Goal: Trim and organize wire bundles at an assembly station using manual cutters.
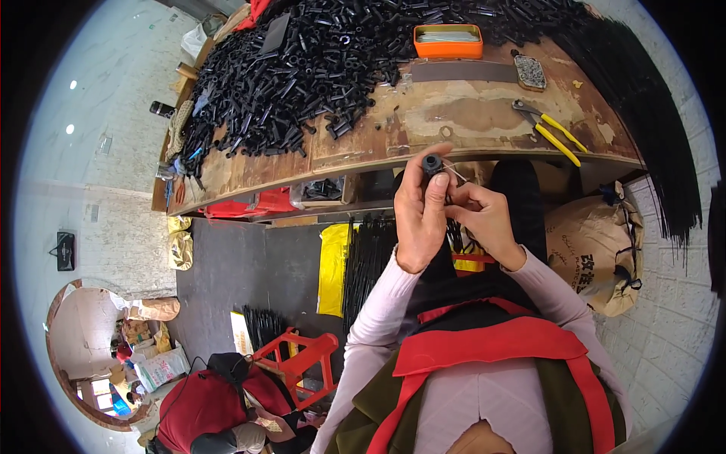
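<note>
In front of the workbench's near edge, my left hand (420, 216) grips a short black hollow plastic part (432, 163), its round opening facing up. My right hand (485, 221) is close beside it, fingers pinched on a thin pale rod, like a needle or wire (456, 173), that slants up to the black part. Whether the rod's tip enters the part is too small to tell. Beyond my hands, on the bench, lie pliers (556, 134) with yellow handles, jaws pointing away from me.
A large heap of black plastic parts (287, 98) covers the bench's left and back. An orange tin (448, 50) of thin strips and a small tray (530, 73) stand on the workbench (446, 113). Long black strands (643, 98) hang off its right end. Another person (219, 408) sits lower left, near a red stool (302, 359).
</note>
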The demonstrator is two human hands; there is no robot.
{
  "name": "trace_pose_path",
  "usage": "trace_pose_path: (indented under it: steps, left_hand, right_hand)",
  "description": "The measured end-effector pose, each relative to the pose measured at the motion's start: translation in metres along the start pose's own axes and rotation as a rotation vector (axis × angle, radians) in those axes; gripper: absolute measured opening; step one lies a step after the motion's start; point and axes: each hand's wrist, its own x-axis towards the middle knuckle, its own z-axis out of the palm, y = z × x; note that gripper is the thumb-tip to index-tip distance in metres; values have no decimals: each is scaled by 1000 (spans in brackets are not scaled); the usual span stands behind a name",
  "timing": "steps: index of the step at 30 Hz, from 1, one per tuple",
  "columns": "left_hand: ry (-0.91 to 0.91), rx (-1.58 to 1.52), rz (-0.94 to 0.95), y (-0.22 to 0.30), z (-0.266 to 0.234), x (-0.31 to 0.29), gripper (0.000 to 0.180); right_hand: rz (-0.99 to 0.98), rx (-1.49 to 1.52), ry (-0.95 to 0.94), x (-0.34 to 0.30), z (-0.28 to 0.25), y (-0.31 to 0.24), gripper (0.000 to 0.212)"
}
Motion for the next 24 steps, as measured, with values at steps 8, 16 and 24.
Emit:
trace_pose_path:
  steps: [8, 16, 24]
  left_hand:
    - [0, 101, -61, -52, 1, 18, 46]
    - [-123, 66, -200, -59, 4, 33, 24]
    - [-327, -218, -245, -31, -9, 5, 21]
  right_hand:
    - [-551, -1215, 57, 29, -98, -17, 28]
    - [-354, -1342, 166, 74, -185, 5, 42]
    - [119, 100, -73, 33, -167, -43, 37]
